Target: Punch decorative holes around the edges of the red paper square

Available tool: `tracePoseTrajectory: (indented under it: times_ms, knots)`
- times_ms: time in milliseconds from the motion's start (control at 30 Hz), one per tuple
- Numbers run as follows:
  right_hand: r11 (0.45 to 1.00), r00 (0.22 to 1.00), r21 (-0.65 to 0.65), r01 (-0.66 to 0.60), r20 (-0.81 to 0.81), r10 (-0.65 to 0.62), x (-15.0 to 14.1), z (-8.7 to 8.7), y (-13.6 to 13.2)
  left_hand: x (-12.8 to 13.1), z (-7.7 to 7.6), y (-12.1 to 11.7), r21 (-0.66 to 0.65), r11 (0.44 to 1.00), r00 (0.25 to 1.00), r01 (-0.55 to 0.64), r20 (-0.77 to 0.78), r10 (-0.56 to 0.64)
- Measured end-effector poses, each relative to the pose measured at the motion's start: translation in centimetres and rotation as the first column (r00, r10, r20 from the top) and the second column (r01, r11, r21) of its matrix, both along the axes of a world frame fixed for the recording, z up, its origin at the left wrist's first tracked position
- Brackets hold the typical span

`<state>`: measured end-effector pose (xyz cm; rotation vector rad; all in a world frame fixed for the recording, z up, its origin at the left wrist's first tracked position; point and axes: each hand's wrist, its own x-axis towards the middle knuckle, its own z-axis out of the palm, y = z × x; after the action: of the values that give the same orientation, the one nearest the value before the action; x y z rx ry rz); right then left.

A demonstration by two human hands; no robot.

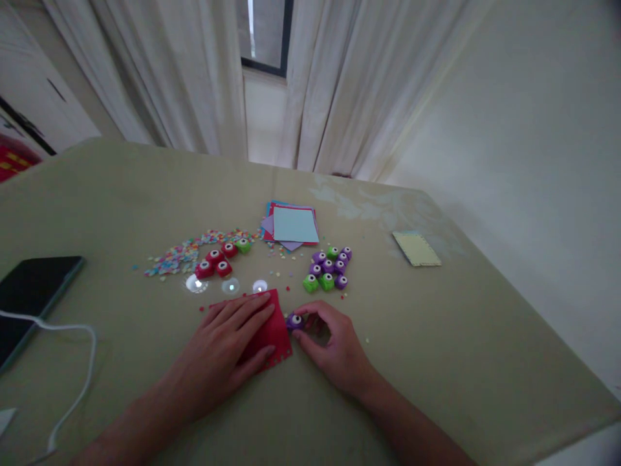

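Observation:
My left hand (228, 340) lies flat on a red sheet of paper (279, 327), fingers stretched out, holding it down on the table. Small holes run along the sheet's right and lower edges. At its right edge sits a small purple craft punch (295, 321) with a white and black round top. My right hand (334, 346) pinches this punch between thumb and fingers, and the paper's edge meets it. Beyond my right hand stands a group of purple and green punches (328, 266). Several red punches (213, 261) and a green punch (243, 245) stand beyond my left hand.
Colourful paper confetti (182, 255) is spread at the left. A stack of coloured paper (295, 225) lies farther back. Pale yellow sheets (417, 249) lie at the right. Clear round discs (230, 285) rest near the red sheet. A dark tablet (33, 291) and white cable (90, 362) are far left.

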<state>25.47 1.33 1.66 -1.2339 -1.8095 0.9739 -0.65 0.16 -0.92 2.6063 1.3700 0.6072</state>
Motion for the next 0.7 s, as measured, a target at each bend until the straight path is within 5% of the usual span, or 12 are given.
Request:
tracePoseTrajectory:
  times_ms: [500,700]
  knots:
    - [0.996,0.997,-0.037,-0.077,-0.001,0.077,0.29,0.58,0.10,0.14,-0.19,-0.07,0.033,0.999,0.999,-0.038,-0.016,0.038]
    - [0.984,0.985,0.068,-0.163,0.077,0.157,0.46,0.45,-0.03,0.23,-0.37,-0.20,0.064,0.996,0.997,-0.057,-0.045,0.060]
